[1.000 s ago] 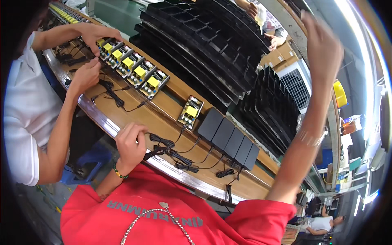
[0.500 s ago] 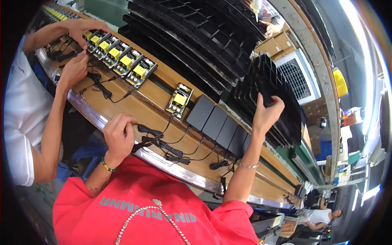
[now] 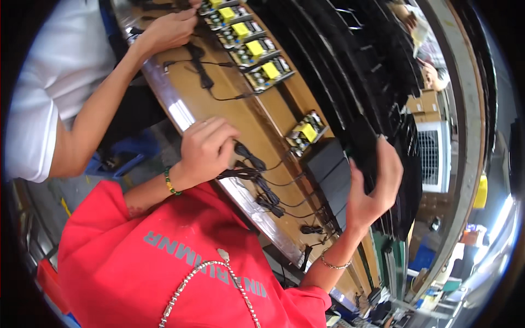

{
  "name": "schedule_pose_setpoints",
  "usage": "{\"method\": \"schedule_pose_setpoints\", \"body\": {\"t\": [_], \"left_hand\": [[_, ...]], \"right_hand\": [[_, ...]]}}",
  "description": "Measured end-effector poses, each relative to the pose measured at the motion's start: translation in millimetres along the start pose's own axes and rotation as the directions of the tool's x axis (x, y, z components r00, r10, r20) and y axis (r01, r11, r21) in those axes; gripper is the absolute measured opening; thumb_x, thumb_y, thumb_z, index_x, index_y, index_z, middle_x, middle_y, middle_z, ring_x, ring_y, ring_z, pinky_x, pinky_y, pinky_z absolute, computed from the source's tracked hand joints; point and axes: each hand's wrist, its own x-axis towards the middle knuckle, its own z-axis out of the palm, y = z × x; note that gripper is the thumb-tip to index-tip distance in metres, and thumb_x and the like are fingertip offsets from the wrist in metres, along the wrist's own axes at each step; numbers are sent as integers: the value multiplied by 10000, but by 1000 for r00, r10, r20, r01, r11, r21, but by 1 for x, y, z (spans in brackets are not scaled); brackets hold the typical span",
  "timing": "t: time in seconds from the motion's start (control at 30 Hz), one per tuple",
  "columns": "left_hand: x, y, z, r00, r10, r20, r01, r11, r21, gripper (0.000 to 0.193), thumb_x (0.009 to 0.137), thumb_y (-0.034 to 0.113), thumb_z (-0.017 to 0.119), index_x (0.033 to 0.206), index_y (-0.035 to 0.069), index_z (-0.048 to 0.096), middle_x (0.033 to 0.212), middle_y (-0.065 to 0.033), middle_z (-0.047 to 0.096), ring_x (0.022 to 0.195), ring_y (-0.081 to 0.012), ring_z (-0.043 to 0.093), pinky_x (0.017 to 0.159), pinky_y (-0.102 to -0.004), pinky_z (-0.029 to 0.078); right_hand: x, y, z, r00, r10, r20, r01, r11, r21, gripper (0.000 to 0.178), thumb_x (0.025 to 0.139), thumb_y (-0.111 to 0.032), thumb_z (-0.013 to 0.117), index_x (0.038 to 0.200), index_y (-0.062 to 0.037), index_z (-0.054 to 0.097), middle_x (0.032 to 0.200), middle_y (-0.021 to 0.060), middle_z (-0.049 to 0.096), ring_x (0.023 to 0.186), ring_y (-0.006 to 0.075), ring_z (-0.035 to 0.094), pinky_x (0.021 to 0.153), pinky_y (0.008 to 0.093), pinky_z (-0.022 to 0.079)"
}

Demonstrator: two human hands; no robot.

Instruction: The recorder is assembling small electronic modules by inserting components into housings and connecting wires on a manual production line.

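My right hand (image 3: pixel 377 188) is raised beside the stacked black trays (image 3: pixel 328 71), its thumb and fingers closed on a flat black plastic case piece (image 3: pixel 362 139). Below it, black rectangular adapter cases (image 3: pixel 328 169) lie in a row, partly hidden by my wrist. One bare circuit board (image 3: pixel 307 133) with a yellow transformer sits just beyond that row. My left hand (image 3: pixel 209 148) hovers over the bench's near edge with fingers curled; whatever is under them is hidden. Bundled black cables (image 3: pixel 257 180) lie right beside its fingertips and lead toward the cases and board.
Several circuit boards (image 3: pixel 254 49) line the wooden bench (image 3: pixel 191 93) at upper left. A co-worker's hand (image 3: pixel 167 33) works there. Another person's hand (image 3: pixel 432 75) shows behind the trays. A white fan unit (image 3: pixel 436 156) stands at right, and a blue stool (image 3: pixel 128 153) is under the bench.
The view has turned, shifting the bench and boards rightward in the picture. My right hand now shows the black case piece more plainly, near the trays. My left hand stays by the cables.
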Motion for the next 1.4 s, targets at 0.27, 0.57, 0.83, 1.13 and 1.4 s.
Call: {"method": "schedule_pose_setpoints", "body": {"t": [0.27,0.57,0.83,1.13,1.4], "left_hand": [[-6,-2,3,999,-10,-44,8,999,-35,154,726,-77,635,816,46,655,793,-93,649,723,-302,644,642,-388,489],[-9,-4,-1,1000,-1,-23,0,999,-38,168,711,-81,634,816,48,652,789,-83,642,709,-286,636,639,-384,488],[-7,-3,0,999,23,-23,-24,999,-45,184,703,-89,631,822,48,658,795,-80,648,696,-282,632,620,-380,479],[-7,-5,0,1000,24,-15,-24,999,-40,199,692,-99,621,823,46,659,803,-84,656,672,-277,622,597,-371,466],[-5,-3,-2,998,17,52,-16,1000,-27,163,685,-40,661,811,60,638,803,-53,630,694,-248,616,625,-370,481]], "right_hand": [[30,-33,31,774,-185,605,-17,950,313,797,742,-63,845,1465,-32,511,1455,199,529,1336,392,502,1115,461,423],[43,-9,53,745,113,658,-289,943,165,956,692,-225,918,1488,35,456,1480,234,508,1356,385,512,1114,413,440],[68,0,49,609,12,793,-189,973,130,1017,657,-262,937,1472,90,440,1468,260,509,1333,392,534,1102,394,453],[71,-16,49,621,73,780,-179,983,50,1033,633,-246,944,1461,110,439,1458,274,514,1313,419,539,1090,408,463],[72,-8,55,609,71,790,-189,980,58,1054,612,-247,950,1455,122,436,1425,277,533,1279,428,556,1066,416,476]]}}
